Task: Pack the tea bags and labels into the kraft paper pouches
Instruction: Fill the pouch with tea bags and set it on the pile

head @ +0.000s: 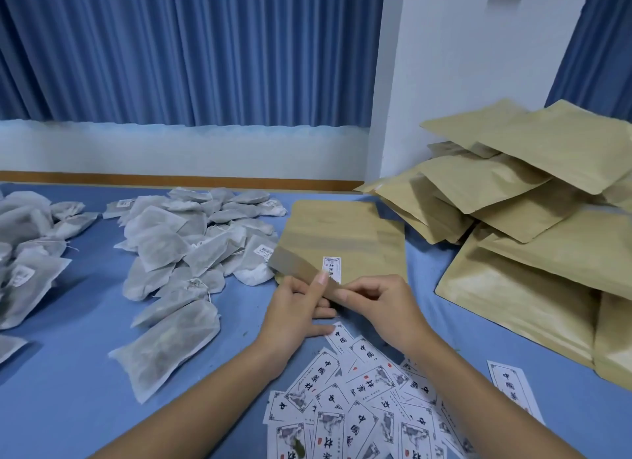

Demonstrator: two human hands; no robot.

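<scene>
Scattered white printed paper labels (359, 400) lie at 6 o'clock on the blue bench (68, 373). Left hand (297, 311) and right hand (383, 304) pinch the lip of the flat brown kraft paper pouch (342, 236), probably to admit 1 label (331, 269); white mesh tea bags (191, 239) wait at 10 o'clock.

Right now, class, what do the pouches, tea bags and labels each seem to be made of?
The pouches look like kraft paper: matte tan, softly creased, no shine. The tea bags seem thin white filter paper or non-woven fabric: semi-sheer, dark contents showing through. The labels look like white paper or thin card with black print; gloss unclear.
</scene>
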